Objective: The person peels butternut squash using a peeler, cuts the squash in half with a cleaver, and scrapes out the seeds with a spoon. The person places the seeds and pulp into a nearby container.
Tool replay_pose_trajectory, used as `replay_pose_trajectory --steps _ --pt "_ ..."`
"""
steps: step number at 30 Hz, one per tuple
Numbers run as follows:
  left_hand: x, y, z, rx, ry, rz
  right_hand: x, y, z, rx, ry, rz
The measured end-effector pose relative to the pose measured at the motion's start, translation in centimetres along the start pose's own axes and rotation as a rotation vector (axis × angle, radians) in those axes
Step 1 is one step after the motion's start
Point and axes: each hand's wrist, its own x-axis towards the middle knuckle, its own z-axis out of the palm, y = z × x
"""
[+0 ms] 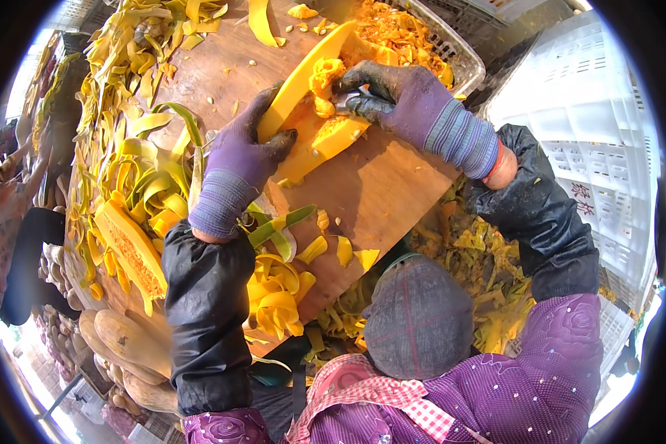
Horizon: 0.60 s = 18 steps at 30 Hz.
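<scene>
A peeled, hollowed length of orange squash (pixel 305 83) lies between my two gloved hands, above the wooden board (pixel 388 177). My left hand (pixel 255 133), in a purple glove with dark fingertips, grips its lower left end. At the squash's right side, my right hand (pixel 383 94) holds a small metal tool (pixel 344 101), mostly hidden by the fingers; its exact kind cannot be told. Stringy pulp (pixel 326 83) with seeds hangs in front of the cut hollow. Another halved squash (pixel 132 247) lies cut face up to the left of my left forearm.
Yellow and green peelings (pixel 155 177) heap along the board's left side. A plastic crate (pixel 469 61) of orange pulp stands at the top. White perforated crates (pixel 594 139) are stacked at right. Whole tan squashes (pixel 122 338) lie lower left. More peelings (pixel 488 261) lie below the board.
</scene>
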Motion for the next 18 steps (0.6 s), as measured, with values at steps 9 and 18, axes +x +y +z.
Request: replay_pose_trajectory --steps 9,18 --pt "-1.5 -2.4 2.8 0.008 0.248 0.091 1.6 -3.6 1.6 -0.136 -0.352 -0.055" --pt "-1.3 0.0 2.0 0.125 0.23 0.034 2.5 -1.1 -4.6 -0.729 -0.212 -0.165"
